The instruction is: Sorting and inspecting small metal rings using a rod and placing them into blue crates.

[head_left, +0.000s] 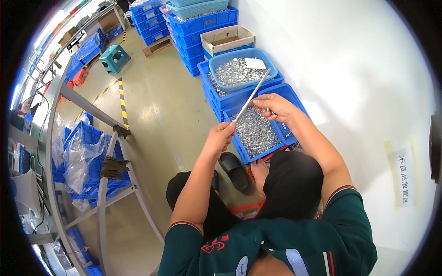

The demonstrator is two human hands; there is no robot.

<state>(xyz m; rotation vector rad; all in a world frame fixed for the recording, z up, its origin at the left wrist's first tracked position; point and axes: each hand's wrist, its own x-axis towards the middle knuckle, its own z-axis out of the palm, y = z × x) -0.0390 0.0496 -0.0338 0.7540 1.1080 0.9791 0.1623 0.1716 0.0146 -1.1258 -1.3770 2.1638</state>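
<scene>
The left hand point(221, 136) is closed round the lower end of a thin pale rod point(251, 96), which slants up and away over the containers; the right hand point(275, 106) has its thumb and fingers drawn together beside the shaft (whether they touch it, or pinch some small piece, I cannot tell). The step in hand appears to be two-handed handling of the rod, one hand anchoring while the other works at its side; the next move seems to call for a steady left hold and fine right fingertips.

Among the containers, the tall stack of blue crates point(191, 42) is largest, with a basket on top; nearer, the open blue crate point(268, 153) lies below the hands, well filled with small shiny metal pieces point(255, 139); beyond it a light-blue basket point(246, 86) sits on another blue crate, holding similar pieces and a white card point(254, 63); behind stands an open cardboard box point(233, 45), its contents unclear.
</scene>
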